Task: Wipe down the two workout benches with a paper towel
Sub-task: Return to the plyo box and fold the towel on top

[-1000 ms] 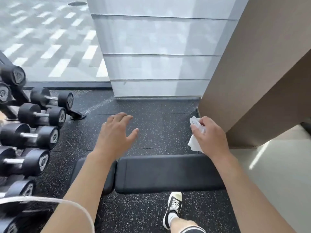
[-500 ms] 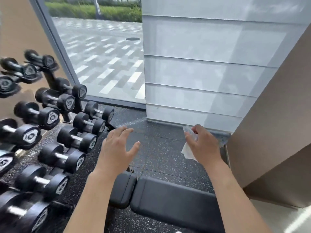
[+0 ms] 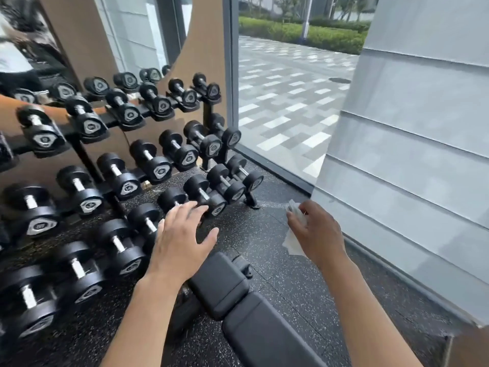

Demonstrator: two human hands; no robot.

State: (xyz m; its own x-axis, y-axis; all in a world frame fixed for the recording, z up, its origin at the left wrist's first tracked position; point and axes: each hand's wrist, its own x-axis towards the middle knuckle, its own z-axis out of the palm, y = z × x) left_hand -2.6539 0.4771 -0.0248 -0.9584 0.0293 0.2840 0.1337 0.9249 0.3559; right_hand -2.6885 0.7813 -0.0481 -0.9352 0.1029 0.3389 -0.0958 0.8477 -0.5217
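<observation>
speckled gym floor [image 3: 267, 234], dumbbell rack [image 3: 148, 144] — full, right hand [image 3: 317, 234] gripping paper towel [image 3: 295, 241], left hand [image 3: 182, 239] spread, empty

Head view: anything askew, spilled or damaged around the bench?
Nothing stands out. The bench pads look intact, the dumbbells sit in rows on their rack, and the right hand holds the paper towel above the floor.

One black padded workout bench [image 3: 254, 313] shows, made of two pads. One white paper towel [image 3: 295, 235] is in view. Two hands appear: the left hand [image 3: 180, 242] and the right hand [image 3: 317, 234]. One three-tier dumbbell rack [image 3: 209, 115] carries roughly twenty black dumbbells; the blurred left edge prevents an exact count.
</observation>
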